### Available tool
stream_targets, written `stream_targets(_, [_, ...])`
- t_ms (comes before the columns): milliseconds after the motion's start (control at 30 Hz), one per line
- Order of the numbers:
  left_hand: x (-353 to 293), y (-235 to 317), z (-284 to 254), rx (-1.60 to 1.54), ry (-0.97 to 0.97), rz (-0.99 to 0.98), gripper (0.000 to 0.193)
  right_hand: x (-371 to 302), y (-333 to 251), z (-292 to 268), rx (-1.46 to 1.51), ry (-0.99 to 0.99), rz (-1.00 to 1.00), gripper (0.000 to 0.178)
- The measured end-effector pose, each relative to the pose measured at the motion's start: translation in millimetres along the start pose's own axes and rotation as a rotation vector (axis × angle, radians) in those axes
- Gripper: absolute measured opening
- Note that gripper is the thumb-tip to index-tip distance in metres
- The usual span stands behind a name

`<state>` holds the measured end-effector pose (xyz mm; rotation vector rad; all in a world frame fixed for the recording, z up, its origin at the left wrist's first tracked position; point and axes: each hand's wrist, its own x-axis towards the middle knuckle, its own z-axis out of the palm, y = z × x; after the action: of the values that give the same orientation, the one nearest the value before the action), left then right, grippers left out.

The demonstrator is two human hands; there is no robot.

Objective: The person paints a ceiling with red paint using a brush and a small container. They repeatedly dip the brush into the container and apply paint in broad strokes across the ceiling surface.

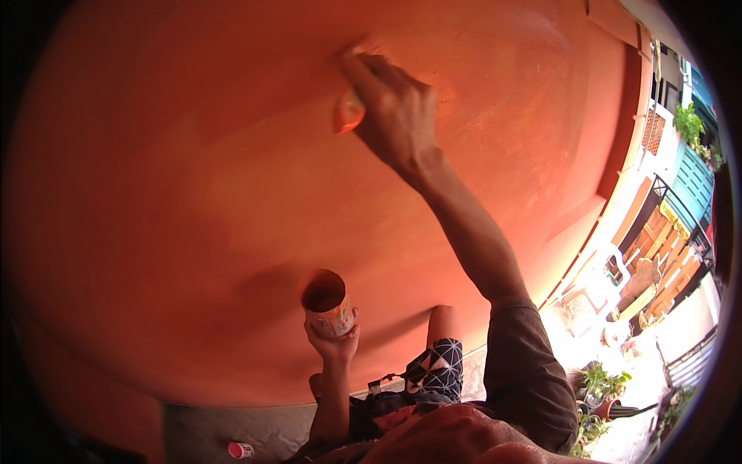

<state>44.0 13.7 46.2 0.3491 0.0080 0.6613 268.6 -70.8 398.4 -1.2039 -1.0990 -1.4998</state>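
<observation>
My right hand is raised high against an orange wall, its fingers closed around what looks like a paintbrush. Only a pale and bright orange end of it shows below the fingers; the rest is hidden by the hand. Lower down, my left hand grips a round, open-topped paint can from beneath and the side. The can has a printed, stained outside and a dark reddish inside, and it tilts slightly toward me. It is held apart from the brush, in front of the wall's lower part.
On the grey ground at the wall's foot lies a small red and white cup. Potted plants stand to the right in bright sun. Farther off are wooden boards, a blue-green gate and a black railing.
</observation>
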Motion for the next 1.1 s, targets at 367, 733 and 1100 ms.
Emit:
stream_targets(367, [1.9,-6.7,-1.8,0.021,-0.010,-0.033,0.064,11.7,97.2,-29.0,0.700,0.068,0.495,0.015])
stream_targets(733, [1.4,-14.3,5.0,0.033,-0.022,-0.063,0.063,11.4,177.1,-105.4,-0.037,0.265,0.487,0.014])
stream_targets(1100, [5.7,-24.5,4.2,0.043,-0.117,-0.115,0.068,24.6,1.1,-30.5,0.498,-0.349,0.161,0.012])
